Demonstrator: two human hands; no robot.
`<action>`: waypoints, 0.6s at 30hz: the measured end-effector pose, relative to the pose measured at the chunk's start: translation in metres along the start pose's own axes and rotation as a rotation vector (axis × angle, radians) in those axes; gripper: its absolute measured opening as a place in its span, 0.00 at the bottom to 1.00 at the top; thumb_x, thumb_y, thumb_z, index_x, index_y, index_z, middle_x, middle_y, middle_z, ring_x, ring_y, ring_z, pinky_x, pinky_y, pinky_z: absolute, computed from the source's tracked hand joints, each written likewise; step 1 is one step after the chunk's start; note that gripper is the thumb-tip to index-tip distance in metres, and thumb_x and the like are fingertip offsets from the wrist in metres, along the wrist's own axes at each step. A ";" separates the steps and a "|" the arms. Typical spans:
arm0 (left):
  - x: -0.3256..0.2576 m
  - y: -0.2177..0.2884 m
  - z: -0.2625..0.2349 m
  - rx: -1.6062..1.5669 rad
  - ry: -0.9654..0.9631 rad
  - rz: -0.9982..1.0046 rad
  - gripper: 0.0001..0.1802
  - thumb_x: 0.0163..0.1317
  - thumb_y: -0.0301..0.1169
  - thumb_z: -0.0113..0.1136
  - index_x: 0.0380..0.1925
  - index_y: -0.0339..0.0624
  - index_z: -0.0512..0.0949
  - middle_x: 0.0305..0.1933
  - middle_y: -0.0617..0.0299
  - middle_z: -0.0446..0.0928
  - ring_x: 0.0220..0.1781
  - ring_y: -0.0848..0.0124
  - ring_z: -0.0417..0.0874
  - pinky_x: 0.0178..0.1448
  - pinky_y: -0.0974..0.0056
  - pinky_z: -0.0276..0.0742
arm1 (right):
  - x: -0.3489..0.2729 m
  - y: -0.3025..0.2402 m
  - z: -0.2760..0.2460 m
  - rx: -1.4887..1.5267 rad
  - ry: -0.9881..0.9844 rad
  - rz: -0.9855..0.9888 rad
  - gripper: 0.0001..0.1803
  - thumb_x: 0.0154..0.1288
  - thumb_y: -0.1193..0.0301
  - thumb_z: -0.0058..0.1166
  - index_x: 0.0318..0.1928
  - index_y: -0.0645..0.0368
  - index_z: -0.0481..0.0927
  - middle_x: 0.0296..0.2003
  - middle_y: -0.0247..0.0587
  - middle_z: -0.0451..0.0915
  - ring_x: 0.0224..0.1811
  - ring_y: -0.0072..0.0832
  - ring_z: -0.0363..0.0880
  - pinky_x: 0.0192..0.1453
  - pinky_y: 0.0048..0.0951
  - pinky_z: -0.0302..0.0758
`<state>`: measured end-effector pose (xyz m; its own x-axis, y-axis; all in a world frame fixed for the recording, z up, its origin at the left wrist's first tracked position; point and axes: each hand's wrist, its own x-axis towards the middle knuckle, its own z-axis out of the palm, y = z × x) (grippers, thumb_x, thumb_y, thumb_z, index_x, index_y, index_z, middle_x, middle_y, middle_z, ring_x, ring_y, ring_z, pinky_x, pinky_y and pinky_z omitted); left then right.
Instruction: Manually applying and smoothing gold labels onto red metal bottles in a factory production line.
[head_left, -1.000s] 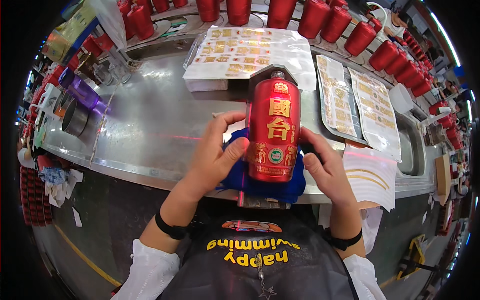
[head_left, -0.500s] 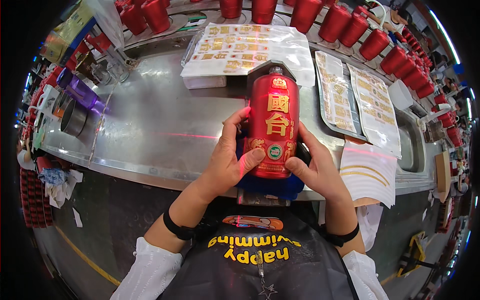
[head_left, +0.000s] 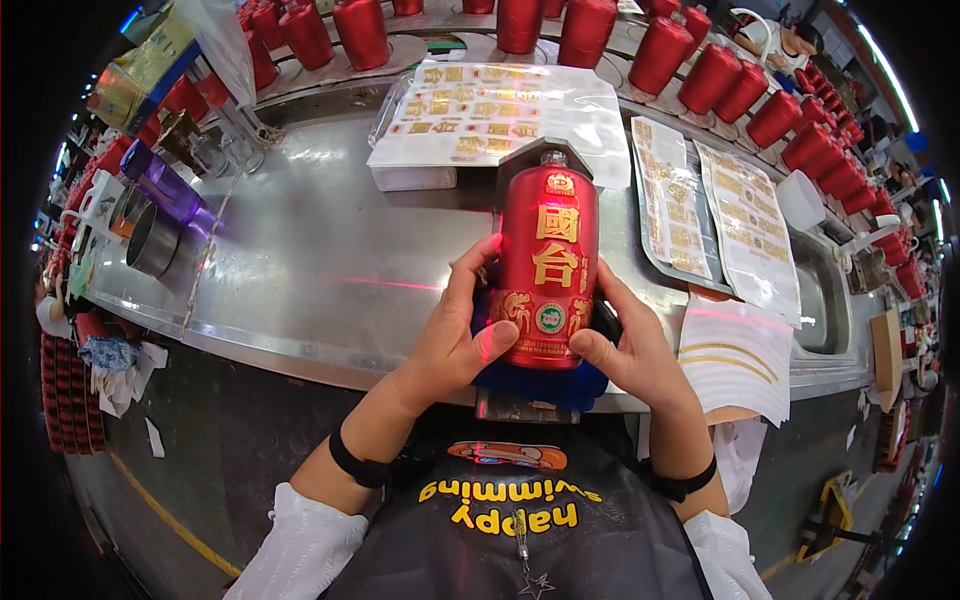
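A red bottle (head_left: 545,265) with gold characters and a round green seal lies lengthwise between both hands, its neck pointing away from me. My left hand (head_left: 455,335) grips its lower left side, thumb pressing the label band. My right hand (head_left: 625,345) holds the lower right side, thumb on the bottle's base edge. A blue cloth (head_left: 540,382) sits under the bottle's bottom, on a dark stand at the metal counter's (head_left: 320,270) front edge.
Sheets of gold stickers (head_left: 490,115) lie on trays behind the bottle and to the right (head_left: 720,215). Rows of red bottles (head_left: 720,75) line the far side. A steel cup (head_left: 152,240) and purple bottle (head_left: 160,185) stand at the left. Curved gold strips on white paper (head_left: 735,355) lie to the right.
Both hands closed in around the bottle's lower part; the left thumb slid onto the label band. The bottle stayed over the blue cloth, which is now more covered.
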<state>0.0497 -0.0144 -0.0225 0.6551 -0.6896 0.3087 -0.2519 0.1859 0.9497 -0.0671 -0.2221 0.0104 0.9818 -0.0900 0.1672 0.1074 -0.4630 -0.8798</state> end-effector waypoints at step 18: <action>-0.008 0.025 -0.006 0.580 -0.071 0.184 0.56 0.55 0.52 0.71 0.75 0.38 0.51 0.70 0.39 0.63 0.70 0.45 0.66 0.74 0.44 0.56 | -0.006 0.001 -0.006 -0.027 -0.058 -0.014 0.63 0.54 0.44 0.70 0.76 0.69 0.48 0.66 0.64 0.68 0.71 0.48 0.67 0.73 0.40 0.63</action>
<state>0.0425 0.0002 -0.0008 0.5201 -0.7311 0.4416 -0.7161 -0.0914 0.6920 -0.0739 -0.2278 0.0112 0.9877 -0.0328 0.1531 0.1179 -0.4879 -0.8649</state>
